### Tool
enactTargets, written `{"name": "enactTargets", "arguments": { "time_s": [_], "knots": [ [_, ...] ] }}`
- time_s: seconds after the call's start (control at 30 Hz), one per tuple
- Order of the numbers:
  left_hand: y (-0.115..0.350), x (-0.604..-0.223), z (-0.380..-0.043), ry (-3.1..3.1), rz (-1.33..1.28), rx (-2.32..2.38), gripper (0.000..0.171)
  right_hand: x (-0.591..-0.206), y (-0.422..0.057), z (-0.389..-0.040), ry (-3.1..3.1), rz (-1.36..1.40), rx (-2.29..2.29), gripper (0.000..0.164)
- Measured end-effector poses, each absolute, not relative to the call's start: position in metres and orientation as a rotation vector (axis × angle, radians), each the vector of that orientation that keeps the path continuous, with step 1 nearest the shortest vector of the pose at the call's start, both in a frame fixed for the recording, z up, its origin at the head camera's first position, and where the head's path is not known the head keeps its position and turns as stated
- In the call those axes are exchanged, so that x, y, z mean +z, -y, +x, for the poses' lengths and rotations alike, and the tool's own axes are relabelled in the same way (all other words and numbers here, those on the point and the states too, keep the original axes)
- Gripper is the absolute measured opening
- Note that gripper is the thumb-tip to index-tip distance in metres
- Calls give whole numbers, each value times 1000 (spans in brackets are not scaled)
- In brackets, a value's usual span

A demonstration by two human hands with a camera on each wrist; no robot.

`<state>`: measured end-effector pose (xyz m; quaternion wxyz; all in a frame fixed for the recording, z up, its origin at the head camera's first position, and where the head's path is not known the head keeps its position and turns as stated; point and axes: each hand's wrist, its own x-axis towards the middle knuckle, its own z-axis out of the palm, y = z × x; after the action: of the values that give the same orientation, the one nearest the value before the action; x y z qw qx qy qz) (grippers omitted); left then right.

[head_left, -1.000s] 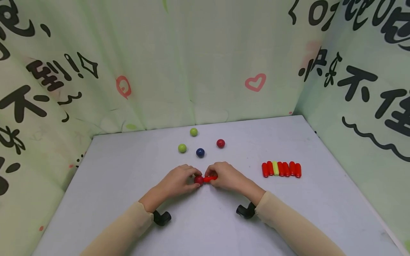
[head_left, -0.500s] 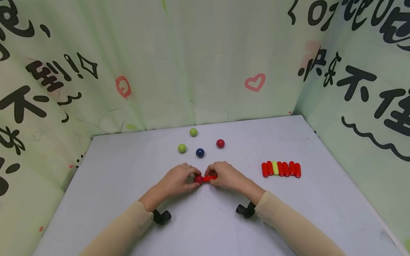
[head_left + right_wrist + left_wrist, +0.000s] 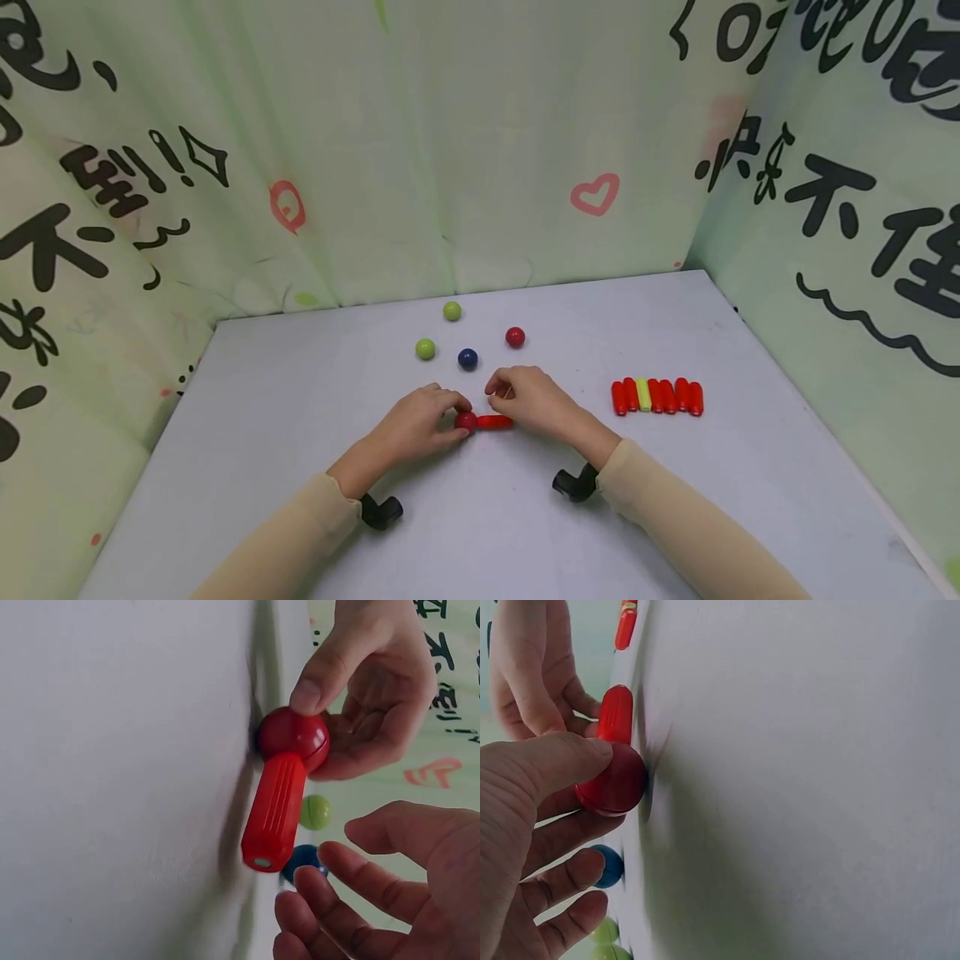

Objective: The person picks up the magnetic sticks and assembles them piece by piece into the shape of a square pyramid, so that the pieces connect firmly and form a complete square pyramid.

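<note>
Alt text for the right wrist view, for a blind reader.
The left hand holds a glossy dark red ball touching a ridged bright red rod; the empty right hand is nearby. Behind: one blue ball, one green ball.

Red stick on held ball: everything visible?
The red stick looks plastic, with lengthwise grooves and a pale spot in its free end. Its other end meets the red ball, which the left hand holds. In the head view the stick points right. The right hand is near, not gripping; contact with the table is unclear.
</note>
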<state>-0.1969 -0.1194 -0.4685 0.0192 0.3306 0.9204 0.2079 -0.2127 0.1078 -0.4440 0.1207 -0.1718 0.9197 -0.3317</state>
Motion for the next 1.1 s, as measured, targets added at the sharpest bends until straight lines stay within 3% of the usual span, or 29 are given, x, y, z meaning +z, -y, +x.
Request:
{"name": "enactTargets", "arguments": {
  "time_s": [0.17,0.6,1.1],
  "knots": [
    [119,-468,-197,-2858,1015,634,26,-451,-108,-226,-2708,-466,-963,19],
    [120,-467,-197,-2849,992,615,29,-462,-98,-248,-2772,-453,-923,54],
    [119,-470,-198,-2844,1002,620,27,-465,-99,-251,-2836,-455,-949,52]
  ]
}}
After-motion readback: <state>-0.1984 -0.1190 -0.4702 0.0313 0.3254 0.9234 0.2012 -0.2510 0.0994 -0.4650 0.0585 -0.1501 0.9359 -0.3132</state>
